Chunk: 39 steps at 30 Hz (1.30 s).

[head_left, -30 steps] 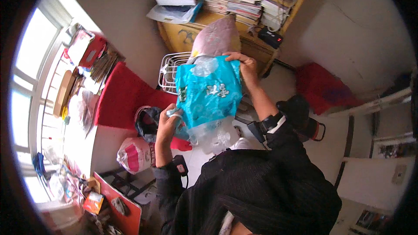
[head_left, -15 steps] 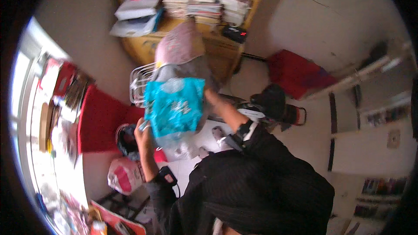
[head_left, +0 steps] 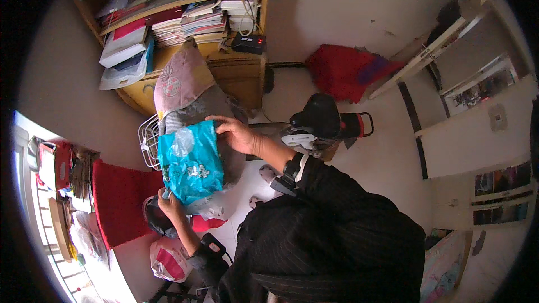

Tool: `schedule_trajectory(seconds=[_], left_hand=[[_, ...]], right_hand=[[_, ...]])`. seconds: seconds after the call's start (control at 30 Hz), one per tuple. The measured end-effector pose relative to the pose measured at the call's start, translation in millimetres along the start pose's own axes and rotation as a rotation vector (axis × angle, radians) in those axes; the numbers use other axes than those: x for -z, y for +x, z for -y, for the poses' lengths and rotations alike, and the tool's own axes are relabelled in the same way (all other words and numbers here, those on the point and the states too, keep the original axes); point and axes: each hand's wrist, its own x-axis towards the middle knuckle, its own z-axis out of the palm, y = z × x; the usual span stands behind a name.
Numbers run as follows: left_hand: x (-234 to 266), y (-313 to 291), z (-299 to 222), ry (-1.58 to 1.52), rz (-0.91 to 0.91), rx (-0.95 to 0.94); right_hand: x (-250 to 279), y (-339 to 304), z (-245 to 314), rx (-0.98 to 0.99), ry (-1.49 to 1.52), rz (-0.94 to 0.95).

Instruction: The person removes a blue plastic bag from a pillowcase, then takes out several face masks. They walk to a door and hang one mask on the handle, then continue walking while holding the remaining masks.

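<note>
Pale floor (head_left: 384,146) gives the widest room, running from the black-sleeved right arm (head_left: 331,185) to the white wall (head_left: 494,154). Yellow wooden cabinet with open shelves (head_left: 236,73) bounds the far side. Red cloth (head_left: 123,207) drapes at left, near the left hand (head_left: 171,205). Black padded seat (head_left: 316,118) is just beyond the right forearm. Pink-and-grey fabric cover (head_left: 185,81) lies behind the bag; white wire basket (head_left: 147,146) sits left of the cover.

Crinkled turquoise plastic bag (head_left: 191,171) is held up before the person, tilted, clear plastic (head_left: 212,209) showing below its lower edge. Hands apart: right hand (head_left: 238,134) pinches upper right corner, left clamped on lower left edge.

Versus one second ago: cabinet and bag appear further left and slant more; both hands keep their grip.
</note>
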Motion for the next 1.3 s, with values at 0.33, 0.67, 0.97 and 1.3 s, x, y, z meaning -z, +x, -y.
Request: schedule_trajectory(seconds=[0.33, 0.67, 0.97, 1.3], left_hand=[[-19, -15, -12, 0.136, -0.052, -0.084], [11, -26, -34, -0.351, 0.041, 0.268], [18, -1, -101, 0.026, 0.047, 0.196], [30, -1, -87, -0.348, -0.066, 0.211]], right_hand=[[-38, -32, -25, -0.04, -0.264, -0.09], [-2, -24, -22, 0.106, -0.39, -0.079], [-21, -30, -15, 0.12, -0.729, 0.106], [-30, -31, -1, 0.099, -0.573, -0.068]])
